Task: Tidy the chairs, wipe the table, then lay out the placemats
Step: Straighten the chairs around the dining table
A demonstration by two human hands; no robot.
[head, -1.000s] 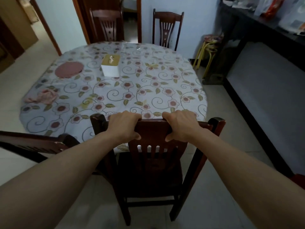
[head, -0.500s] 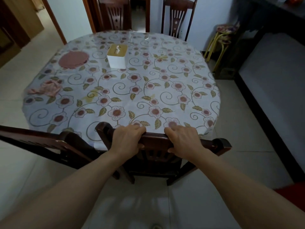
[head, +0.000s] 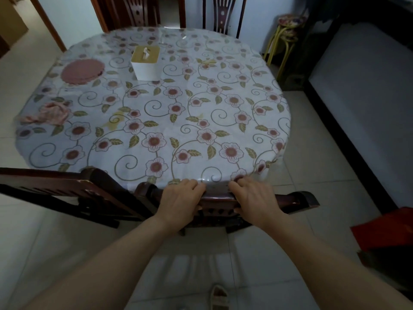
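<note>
A dark wooden chair [head: 299,199] stands tucked against the near edge of the round table [head: 156,113], which wears a flowered cloth under clear plastic. My left hand [head: 181,199] and my right hand [head: 254,200] both grip its top rail; the seat is hidden under the table. A stack of round pink placemats [head: 82,71] lies at the far left of the table. A crumpled pink cloth [head: 48,114] lies near the left edge. A white tissue box [head: 145,62] stands behind the middle.
A second dark chair [head: 55,182] stands at an angle at the near left. Two more chairs [head: 223,14] stand at the far side. A yellow-legged stool [head: 286,34] is at the far right, a dark bench [head: 357,86] along the right wall, something red [head: 386,229] on the floor.
I have pushed the chair forward with both hands: its seat slid under the table and its top rail now meets the table edge. My view moved closer over the table.
</note>
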